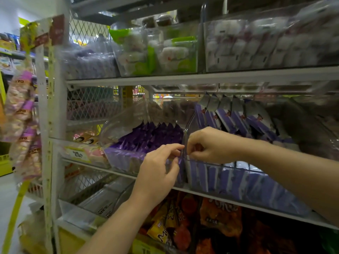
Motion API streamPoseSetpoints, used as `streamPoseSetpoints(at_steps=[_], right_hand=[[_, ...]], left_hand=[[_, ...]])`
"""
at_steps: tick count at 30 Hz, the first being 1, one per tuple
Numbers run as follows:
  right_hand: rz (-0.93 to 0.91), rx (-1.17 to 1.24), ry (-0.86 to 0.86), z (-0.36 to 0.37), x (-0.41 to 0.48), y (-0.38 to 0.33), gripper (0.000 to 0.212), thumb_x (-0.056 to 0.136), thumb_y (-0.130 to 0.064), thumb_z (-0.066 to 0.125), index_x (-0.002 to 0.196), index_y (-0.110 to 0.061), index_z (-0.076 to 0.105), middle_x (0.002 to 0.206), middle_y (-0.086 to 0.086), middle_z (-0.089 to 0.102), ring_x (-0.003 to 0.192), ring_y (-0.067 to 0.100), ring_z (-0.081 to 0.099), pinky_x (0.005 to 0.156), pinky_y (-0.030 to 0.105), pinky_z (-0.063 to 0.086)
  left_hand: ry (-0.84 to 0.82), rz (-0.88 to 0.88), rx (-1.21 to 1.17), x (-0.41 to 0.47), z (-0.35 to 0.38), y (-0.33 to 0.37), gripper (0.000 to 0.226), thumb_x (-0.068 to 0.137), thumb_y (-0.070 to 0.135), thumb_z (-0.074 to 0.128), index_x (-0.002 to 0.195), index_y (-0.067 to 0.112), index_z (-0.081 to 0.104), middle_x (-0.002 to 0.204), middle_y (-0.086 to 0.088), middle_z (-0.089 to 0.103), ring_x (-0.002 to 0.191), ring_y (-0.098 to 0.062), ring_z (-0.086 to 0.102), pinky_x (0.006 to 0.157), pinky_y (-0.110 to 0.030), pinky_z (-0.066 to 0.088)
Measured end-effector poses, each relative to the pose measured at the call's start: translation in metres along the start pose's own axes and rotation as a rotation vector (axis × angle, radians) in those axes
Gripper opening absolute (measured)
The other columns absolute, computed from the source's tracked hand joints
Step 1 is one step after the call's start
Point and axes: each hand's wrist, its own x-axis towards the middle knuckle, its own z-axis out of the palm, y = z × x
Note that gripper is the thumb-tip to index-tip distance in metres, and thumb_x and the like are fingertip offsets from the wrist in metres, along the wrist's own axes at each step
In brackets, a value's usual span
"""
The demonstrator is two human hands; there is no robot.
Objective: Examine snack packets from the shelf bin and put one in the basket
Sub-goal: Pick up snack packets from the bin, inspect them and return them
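Where two clear bins meet on the white metal shelf [201, 194], both hands work at the glossy purple packets [150, 138].

Head view: the left hand [157, 173] curves up from below, its index finger and thumb pinching the top of the end packet [180, 162], last in a row of foil packets with saw-toothed tops that stand upright in the clear plastic bin [117, 125]. The right hand [207, 145] comes in from the right. Its fingers are curled tight just beside the left fingertips, at the bin's curved wall, and what they grip cannot be told. The neighbouring bin [238, 180] holds flat lilac-and-white packets. Crinkled orange bags [220, 215] lie below.
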Motion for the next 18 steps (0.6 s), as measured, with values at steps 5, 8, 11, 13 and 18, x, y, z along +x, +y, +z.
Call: streamPoseSetpoints(at_steps=[5, 8, 11, 13, 18], right_hand=[[0.163, 0.116, 0.312, -0.004, -0.002, 0.005, 0.008, 0.096, -0.024, 0.053, 0.089, -0.024, 0.056, 0.081, -0.015, 0.052, 0.073, 0.001, 0.050, 0.067, 0.025, 0.040], [0.225, 0.171, 0.470, -0.006, -0.003, 0.005, 0.011, 0.099, -0.024, 0.049, 0.088, -0.024, 0.052, 0.073, -0.010, 0.055, 0.066, 0.001, 0.051, 0.060, 0.029, 0.039], [0.262, 0.314, 0.642, -0.015, -0.005, -0.001, 0.011, 0.101, -0.022, 0.045, 0.090, -0.021, 0.049, 0.068, -0.002, 0.058, 0.051, 0.008, 0.056, 0.049, 0.026, 0.045], [0.268, 0.432, 0.758, -0.026, -0.010, -0.009, 0.013, 0.102, -0.019, 0.043, 0.090, -0.018, 0.048, 0.069, 0.004, 0.062, 0.045, 0.007, 0.059, 0.042, 0.019, 0.046], [0.143, 0.418, 1.070, -0.037, -0.039, -0.042, 0.012, 0.103, -0.016, 0.041, 0.092, -0.018, 0.046, 0.063, -0.006, 0.055, 0.050, 0.001, 0.060, 0.043, 0.021, 0.048]], left_hand=[[-0.044, -0.024, 0.001, 0.000, -0.003, 0.004, 0.038, 0.091, 0.010, 0.061, 0.121, 0.033, 0.059, 0.104, 0.019, 0.063, 0.102, -0.001, 0.059, 0.091, -0.032, 0.051], [-0.090, -0.048, 0.001, 0.002, -0.006, 0.008, 0.038, 0.092, 0.013, 0.060, 0.122, 0.035, 0.057, 0.104, 0.021, 0.061, 0.102, 0.003, 0.056, 0.089, -0.020, 0.048], [-0.145, -0.072, -0.019, 0.007, -0.011, 0.013, 0.037, 0.093, 0.014, 0.060, 0.124, 0.034, 0.057, 0.108, 0.020, 0.058, 0.102, 0.007, 0.053, 0.085, -0.007, 0.042], [-0.143, -0.066, -0.020, 0.009, -0.014, 0.017, 0.031, 0.094, 0.015, 0.060, 0.121, 0.031, 0.060, 0.111, 0.019, 0.056, 0.103, 0.006, 0.052, 0.084, -0.003, 0.039], [0.003, -0.199, -0.236, 0.008, -0.023, 0.035, 0.017, 0.098, 0.025, 0.055, 0.090, 0.027, 0.070, 0.088, 0.013, 0.070, 0.082, 0.005, 0.063, 0.070, -0.007, 0.043]])
